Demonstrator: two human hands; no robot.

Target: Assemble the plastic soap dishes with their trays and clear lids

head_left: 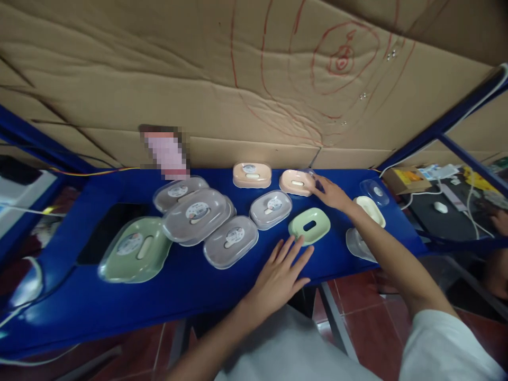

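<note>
My left hand [282,267] lies palm down with its fingers spread. Its fingertips reach the near edge of a green oval plastic piece [322,222] with an open slot in the middle. My right hand [333,193] has its fingers closed on the right end of a peach oval plastic box [291,181]. A clear cover partly shows behind those fingers. Left of it stands another peach box [251,182] with a label. Several grey boxes [238,253] under clear covers lie left of my left hand, some stacked. A larger green covered box [153,259] is further left.
On the blue table [159,301], a cream piece [371,210] and clear covers [375,191] lie under and beyond my right forearm. A phone-like object [165,153] leans on the cardboard wall [159,79]. A black flat object [103,233] lies left. Another person's hand shows far right.
</note>
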